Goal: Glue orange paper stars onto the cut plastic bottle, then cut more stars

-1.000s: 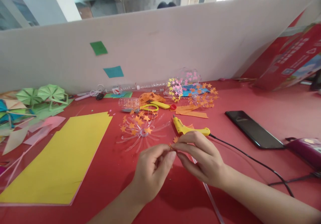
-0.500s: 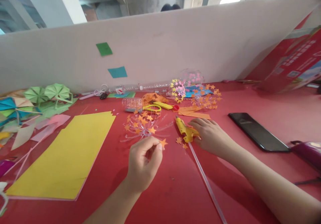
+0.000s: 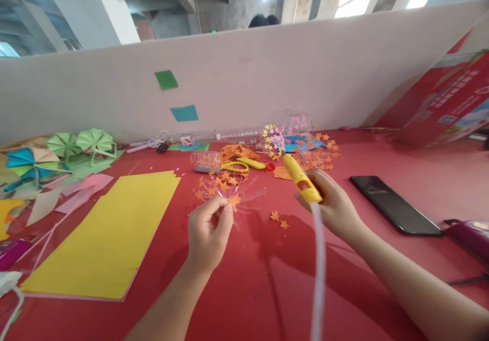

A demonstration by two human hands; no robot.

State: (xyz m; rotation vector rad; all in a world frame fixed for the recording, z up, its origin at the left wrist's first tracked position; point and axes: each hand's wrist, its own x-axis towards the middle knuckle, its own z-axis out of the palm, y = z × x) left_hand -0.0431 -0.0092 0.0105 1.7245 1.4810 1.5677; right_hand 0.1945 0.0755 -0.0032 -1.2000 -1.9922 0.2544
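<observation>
Left hand (image 3: 208,231): thumb and forefinger pinched on the edge of an orange paper star (image 3: 235,201) at 1–2 o'clock, probably to leave its face free. At 2 o'clock from that hand, yellow hot-glue gun (image 3: 294,172), right hand (image 3: 335,202) wrapped around it, apparently for aim; nozzle toward 11 o'clock, long axis 11-to-5, translucent glue stick (image 3: 319,264) toward 6.

Room up close, crowded at the back.
Middle of the clock: between the left hand (image 3: 210,234) and the right hand (image 3: 332,203). Bare red table (image 3: 244,295) makes an easy path at 6 o'clock. The dangling glue stick (image 3: 319,264) blocks 5. The starry plastic piece (image 3: 224,184) blocks 10 to 11, the phone (image 3: 393,206) sits at 3, and the white wall (image 3: 275,81) blocks 12.
</observation>
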